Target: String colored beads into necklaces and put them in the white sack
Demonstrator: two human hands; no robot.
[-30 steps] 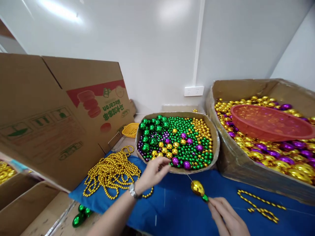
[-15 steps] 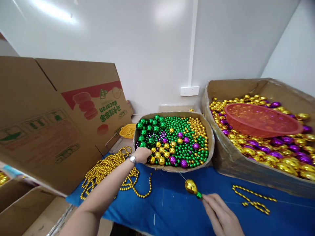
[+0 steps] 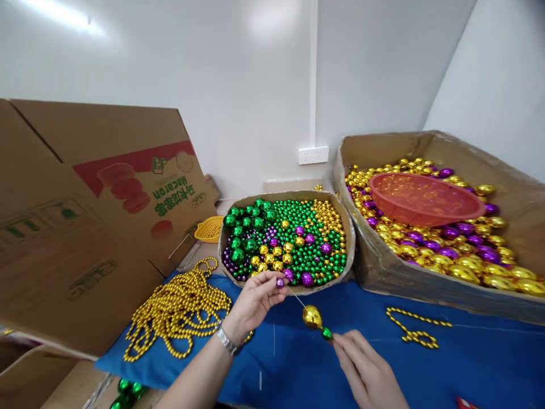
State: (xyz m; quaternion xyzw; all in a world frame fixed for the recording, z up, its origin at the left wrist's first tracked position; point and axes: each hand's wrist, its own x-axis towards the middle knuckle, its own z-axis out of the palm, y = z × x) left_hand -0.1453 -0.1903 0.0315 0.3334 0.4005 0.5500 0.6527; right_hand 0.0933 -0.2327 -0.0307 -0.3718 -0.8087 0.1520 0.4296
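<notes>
My left hand (image 3: 263, 298), with a metal watch on the wrist, pinches a small purple bead (image 3: 280, 282) just in front of the bead box. The bead is close to the end of a thin needle or wire (image 3: 297, 297); whether it is threaded I cannot tell. On that wire sit a large gold bead (image 3: 312, 317) and a smaller green bead (image 3: 326, 333). My right hand (image 3: 366, 369) is closed at the green bead, gripping the wire's lower end. Behind both hands stands a cardboard box (image 3: 351, 250) of green, gold and purple beads.
Gold bead strands (image 3: 179, 309) lie left on the blue cloth (image 3: 298, 369), and a short gold strand (image 3: 419, 339) lies right. A large carton (image 3: 361, 267) holds gold and purple beads with a red basket (image 3: 426, 201). A printed cardboard box (image 3: 97, 238) and yellow basket (image 3: 206, 230) stand left.
My left hand has come out of the bead box toward the wire, now with a purple bead in its fingers. My right hand keeps its grip on the wire. The view has shifted slightly right.
</notes>
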